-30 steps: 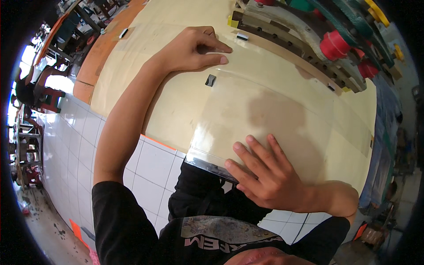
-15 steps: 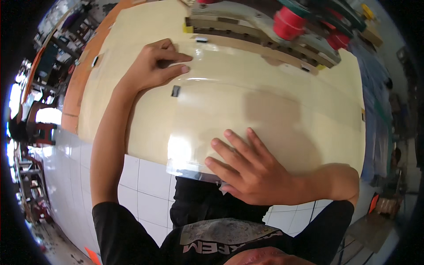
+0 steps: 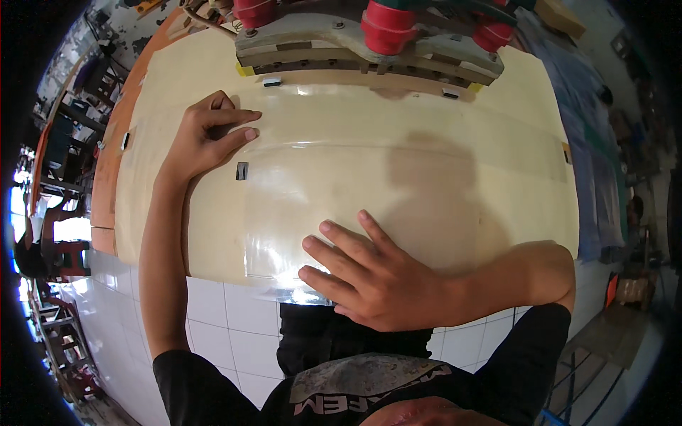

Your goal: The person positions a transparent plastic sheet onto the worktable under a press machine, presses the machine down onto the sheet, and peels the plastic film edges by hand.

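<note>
A clear plastic sheet (image 3: 312,184) lies on a cream-coloured board (image 3: 206,234), and its glossy near edge overhangs the board's front. My right hand (image 3: 369,277) rests flat on the near part of the sheet, fingers spread. At the sheet's far left corner is my left hand (image 3: 209,135). Its thumb and forefinger point right and stand apart, while the other fingers curl under. No held thing shows between them. Just beyond the sheet's far edge sits a press-like machine (image 3: 369,53) with a long metal bar and red round fittings.
Small dark-and-white blocks, one at the left (image 3: 272,82) and one at the right (image 3: 450,93), lie before the machine's bar. A dark tab (image 3: 242,171) is by the sheet's left side. Bluish plastic sheeting (image 3: 593,184) hangs along the right. White floor tiles (image 3: 213,312) show below the board.
The whole view has shifted, so the machine now appears farther left and more of its front shows. Both hands keep nearly the same places on the sheet and board.
</note>
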`<state>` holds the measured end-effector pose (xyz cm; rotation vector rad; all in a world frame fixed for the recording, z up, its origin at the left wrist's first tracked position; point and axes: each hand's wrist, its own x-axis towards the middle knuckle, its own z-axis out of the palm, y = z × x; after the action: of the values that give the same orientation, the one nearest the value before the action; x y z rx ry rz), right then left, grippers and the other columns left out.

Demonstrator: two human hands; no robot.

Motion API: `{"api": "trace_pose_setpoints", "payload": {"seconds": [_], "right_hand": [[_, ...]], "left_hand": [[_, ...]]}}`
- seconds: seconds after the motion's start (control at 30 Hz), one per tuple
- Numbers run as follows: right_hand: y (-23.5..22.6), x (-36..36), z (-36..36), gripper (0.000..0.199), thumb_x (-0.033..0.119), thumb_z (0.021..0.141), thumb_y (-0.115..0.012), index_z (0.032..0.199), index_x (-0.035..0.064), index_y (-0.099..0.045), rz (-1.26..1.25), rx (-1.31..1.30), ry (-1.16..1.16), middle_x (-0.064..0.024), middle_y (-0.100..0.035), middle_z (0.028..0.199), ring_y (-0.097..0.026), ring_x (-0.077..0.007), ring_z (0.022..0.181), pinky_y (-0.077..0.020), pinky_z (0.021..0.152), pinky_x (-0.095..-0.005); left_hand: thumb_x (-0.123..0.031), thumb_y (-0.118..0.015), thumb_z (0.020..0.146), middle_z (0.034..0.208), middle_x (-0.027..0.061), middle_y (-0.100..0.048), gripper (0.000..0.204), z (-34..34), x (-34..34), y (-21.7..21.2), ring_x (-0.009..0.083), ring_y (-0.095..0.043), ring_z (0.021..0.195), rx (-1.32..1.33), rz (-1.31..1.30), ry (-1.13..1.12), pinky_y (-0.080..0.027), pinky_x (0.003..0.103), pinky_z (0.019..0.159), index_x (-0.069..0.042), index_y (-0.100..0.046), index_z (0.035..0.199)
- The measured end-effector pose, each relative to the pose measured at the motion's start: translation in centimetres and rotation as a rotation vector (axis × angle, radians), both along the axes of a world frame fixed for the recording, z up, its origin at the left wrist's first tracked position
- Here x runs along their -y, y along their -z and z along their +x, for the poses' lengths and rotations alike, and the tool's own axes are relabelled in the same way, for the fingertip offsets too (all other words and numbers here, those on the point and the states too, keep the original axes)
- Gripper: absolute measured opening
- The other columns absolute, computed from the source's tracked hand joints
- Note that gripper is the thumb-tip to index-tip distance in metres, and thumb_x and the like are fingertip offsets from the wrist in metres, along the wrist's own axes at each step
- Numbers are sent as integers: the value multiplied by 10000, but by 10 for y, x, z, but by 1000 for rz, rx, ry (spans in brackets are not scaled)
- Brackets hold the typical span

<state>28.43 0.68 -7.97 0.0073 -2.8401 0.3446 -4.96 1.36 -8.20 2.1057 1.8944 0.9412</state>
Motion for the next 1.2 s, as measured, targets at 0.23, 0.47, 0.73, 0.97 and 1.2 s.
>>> {"api": "trace_pose_setpoints", "payload": {"seconds": [0.23, 0.47, 0.73, 0.97, 1.2], "right_hand": [[-2, 2, 1, 541, 367, 779, -683, 1258, 136, -579, 56, 24, 34, -138, -482, 1363, -405, -317, 1299, -303, 1056, -581], [-3, 2, 1, 537, 364, 783, -678, 1259, 135, -579, 55, 27, 33, -142, -483, 1361, -410, -317, 1295, -300, 1054, -585], [-2, 2, 0, 530, 348, 779, -684, 1252, 131, -581, 60, 22, 36, -145, -487, 1358, -418, -318, 1288, -310, 1042, -582], [-1, 2, 1, 514, 333, 779, -680, 1238, 122, -587, 56, 12, 38, -154, -485, 1357, -422, -326, 1285, -321, 1032, -586], [-2, 4, -1, 512, 327, 777, -676, 1237, 117, -589, 51, 16, 24, -160, -477, 1364, -419, -336, 1283, -323, 1024, -595]], "left_hand": [[-187, -758, 743, 701, 13, -389, 326, 2, 2, -4, 139, -380, 688, 83, -83, -10, -306, 285, 604, -1, -720, 1008], [-191, -754, 750, 691, 17, -397, 320, 2, 3, -6, 140, -383, 684, 71, -80, -3, -312, 288, 605, -7, -720, 1010], [-129, -764, 726, 658, 15, -385, 270, 2, 2, -2, 136, -378, 625, 50, 22, 26, -319, 285, 554, -52, -738, 984], [-110, -764, 724, 658, 18, -382, 273, 4, 1, -3, 137, -371, 623, 51, 20, 34, -319, 287, 558, -40, -734, 986], [-101, -763, 725, 671, 17, -396, 270, 2, 5, -4, 132, -391, 635, 49, 7, 24, -328, 282, 561, -40, -735, 986]]}}
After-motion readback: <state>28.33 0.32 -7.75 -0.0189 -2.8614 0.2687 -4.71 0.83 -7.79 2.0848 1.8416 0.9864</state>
